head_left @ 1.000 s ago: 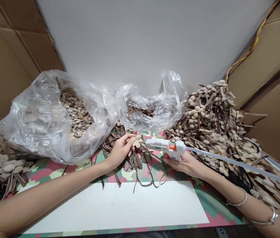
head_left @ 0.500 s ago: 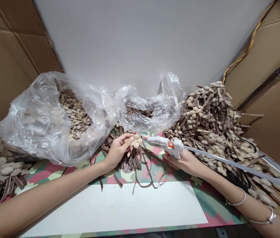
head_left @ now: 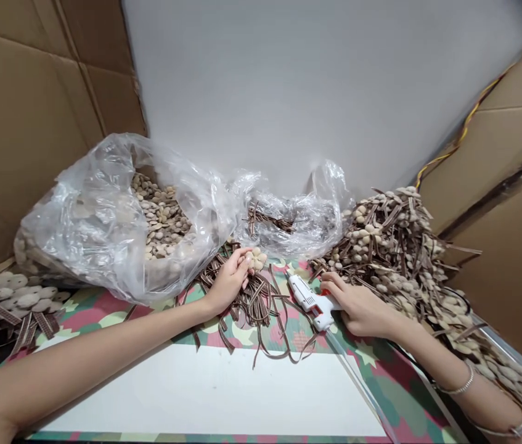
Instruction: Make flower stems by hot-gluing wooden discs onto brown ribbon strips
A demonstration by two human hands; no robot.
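Note:
My left hand (head_left: 229, 285) is closed, pinching a cream flower-shaped piece (head_left: 257, 259) of rounded petals between thumb and fingers. It is over a loose heap of brown striped ribbons (head_left: 261, 302). To its right, a white hot glue gun (head_left: 307, 297) with orange parts lies low and tilted at the table top, its nozzle pointing away and a long clear glue stick (head_left: 348, 364) trailing from its back. My right hand (head_left: 365, 306) has its fingers curled at the gun's handle, which they partly hide.
A clear plastic bag (head_left: 89, 216) of beige petal pieces is at the back left. Crumpled plastic (head_left: 316, 216) with ribbons stands behind. A tall pile of ribboned flowers (head_left: 394, 240) rises on the right; more flowers (head_left: 20, 299) lie far left. A white sheet (head_left: 205, 394) covers the near table.
My right hand has brought the glue gun down and away from the flower piece, turning it so the stick points toward me. My left hand keeps its pinch. The view has shifted slightly.

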